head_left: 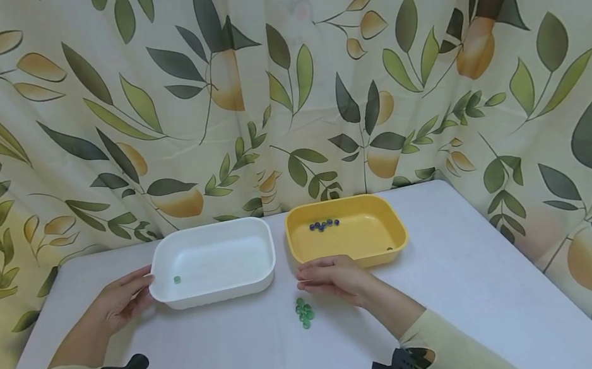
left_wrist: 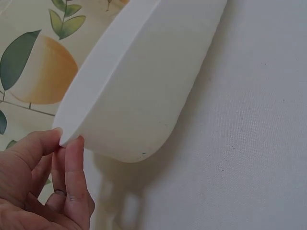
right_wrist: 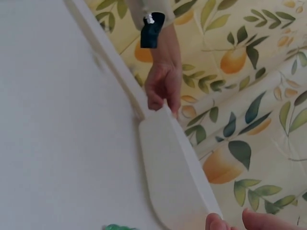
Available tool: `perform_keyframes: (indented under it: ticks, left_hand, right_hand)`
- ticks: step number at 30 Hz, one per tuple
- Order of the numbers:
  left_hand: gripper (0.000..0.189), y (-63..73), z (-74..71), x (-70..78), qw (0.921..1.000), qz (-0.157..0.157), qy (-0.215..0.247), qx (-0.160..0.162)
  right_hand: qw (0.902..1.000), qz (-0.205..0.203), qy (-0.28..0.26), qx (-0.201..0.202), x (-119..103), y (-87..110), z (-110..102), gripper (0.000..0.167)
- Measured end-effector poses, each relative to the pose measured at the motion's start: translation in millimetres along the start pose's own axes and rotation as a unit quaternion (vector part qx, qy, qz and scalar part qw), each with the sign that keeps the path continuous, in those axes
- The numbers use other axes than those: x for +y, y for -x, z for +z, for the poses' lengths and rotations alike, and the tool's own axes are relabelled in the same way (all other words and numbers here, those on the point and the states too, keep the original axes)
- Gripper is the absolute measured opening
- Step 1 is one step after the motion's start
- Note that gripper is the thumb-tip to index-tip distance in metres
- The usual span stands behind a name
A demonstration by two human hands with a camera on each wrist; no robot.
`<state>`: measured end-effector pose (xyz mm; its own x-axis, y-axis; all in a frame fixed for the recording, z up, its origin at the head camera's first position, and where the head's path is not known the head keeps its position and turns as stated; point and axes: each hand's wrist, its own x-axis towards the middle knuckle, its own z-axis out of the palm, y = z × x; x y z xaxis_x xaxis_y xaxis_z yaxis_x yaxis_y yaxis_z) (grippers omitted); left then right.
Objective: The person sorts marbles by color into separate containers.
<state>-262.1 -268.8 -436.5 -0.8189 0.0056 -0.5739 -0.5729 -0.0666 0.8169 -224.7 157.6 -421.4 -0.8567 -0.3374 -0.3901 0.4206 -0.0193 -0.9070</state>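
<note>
My left hand (head_left: 128,299) pinches the left end of a white tray (head_left: 220,294) by its rim; the left wrist view shows thumb and fingers (left_wrist: 74,167) on either side of that edge. Inside lies one green glass marble (head_left: 177,280). My right hand (head_left: 333,278) hovers at the front left corner of a yellow tray (head_left: 371,224), its fingers loosely bent. At the bottom of the right wrist view its fingertips (right_wrist: 216,223) stand apart, with nothing visible between them. Just below this hand, several green marbles (head_left: 304,314) lie clustered on the table.
Several dark blue marbles (head_left: 325,225) sit at the back left of the yellow tray, and one small marble (head_left: 389,249) lies near its front right. Both trays stand side by side on a white-covered table (head_left: 230,360). A patterned curtain (head_left: 281,84) hangs behind.
</note>
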Motion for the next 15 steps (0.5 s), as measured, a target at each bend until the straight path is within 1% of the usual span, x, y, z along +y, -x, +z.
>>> perform_keyframes:
  ticks: [4, 9, 15]
  left_hand:
    - [0.024, -1.3, -1.0, -0.8, 1.0000, 0.003, 0.000, -0.002]
    - [0.014, -3.1, -1.6, -1.4, 1.0000, 0.005, 0.005, -0.006]
    - [0.014, -4.4, -2.1, -1.8, 0.9999, 0.001, 0.014, -0.005]
  right_hand:
    - [0.9998, -0.007, 0.013, 0.011, 11, 5.6, -7, 0.044]
    - [0.9995, -0.020, 0.010, 0.021, 27, 6.9, -14, 0.044]
    - [0.9992, -0.025, -0.003, 0.030, 43, 6.7, -18, 0.044]
